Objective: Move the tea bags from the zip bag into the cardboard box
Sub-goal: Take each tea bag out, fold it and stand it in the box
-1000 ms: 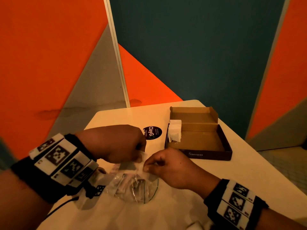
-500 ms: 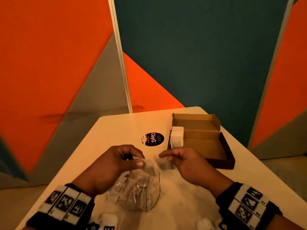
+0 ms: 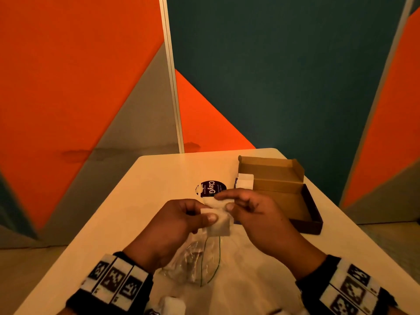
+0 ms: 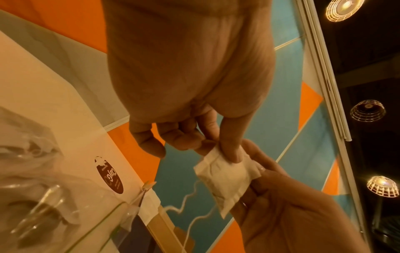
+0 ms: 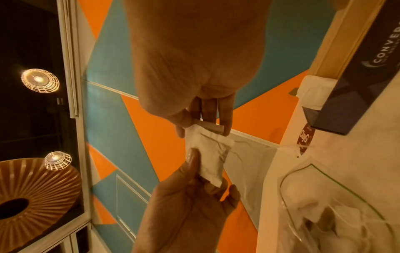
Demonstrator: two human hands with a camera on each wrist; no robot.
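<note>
A white tea bag [image 3: 219, 223] hangs in the air between my hands, above the clear zip bag [image 3: 195, 262] that lies on the table with more tea bags inside. My left hand [image 3: 205, 218] pinches the bag's near edge with its thumb on top. My right hand [image 3: 223, 202] pinches its far edge. In the left wrist view the tea bag [image 4: 227, 178] trails a thin white string [image 4: 190, 193]. In the right wrist view my right hand [image 5: 203, 131] also holds a small paper tag on the tea bag [image 5: 210, 154]. The open cardboard box [image 3: 306, 226] stands to the right, with a tea bag [image 3: 245, 184] in its left corner.
A round dark sticker [image 3: 210, 188] is on the white table [image 3: 159, 189] just beyond my hands. Orange, grey and teal wall panels stand close behind the table. The table's right edge runs just past the box.
Both hands have risen from the mouth of the zip bag and now hold one tea bag up between them. The zip bag stays on the table.
</note>
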